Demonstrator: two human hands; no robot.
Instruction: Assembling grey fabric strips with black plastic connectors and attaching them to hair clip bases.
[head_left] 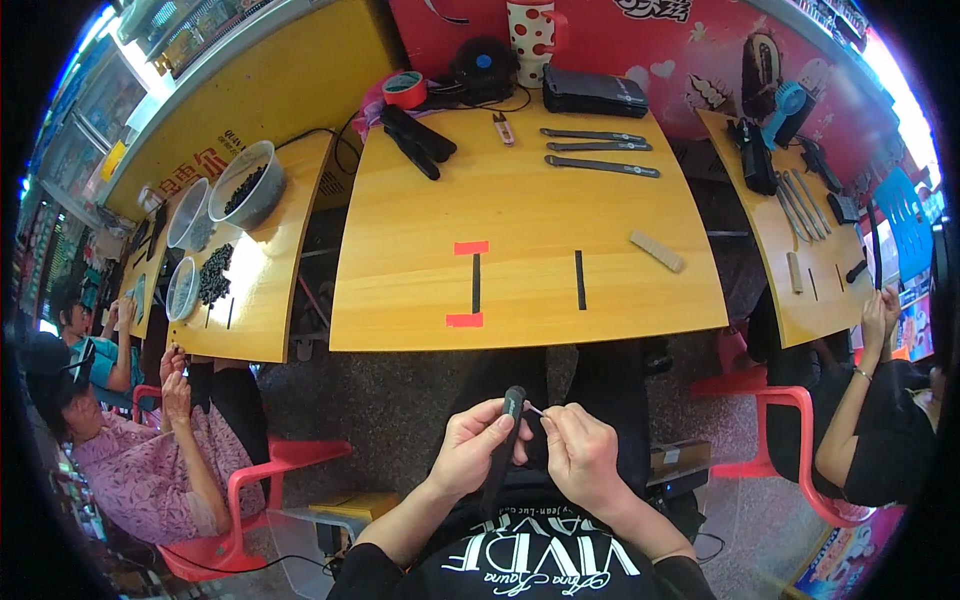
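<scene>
Over my lap, below the table's front edge, my left hand (466,445) is closed round a long black strap (513,402) with a rounded end, held upright and tilted. My right hand (583,450) pinches a thin purple stick (535,410), whose tip points toward the strap's upper part. Whether the tip touches it I cannot tell. Several similar dark straps (600,145) lie at the back right of the yellow table (420,210). Two black strips (476,283) are on the tabletop, the left one between red tape pieces (465,320). A ridged tan block (656,252) lies to the right.
Thread snips (502,128), a black folded tool (418,142), a red tape roll (404,89), a black pouch (595,93) and a dotted tumbler (531,42) stand at the back. A left side table holds tubs (262,195). People sit at both sides on red chairs (790,400).
</scene>
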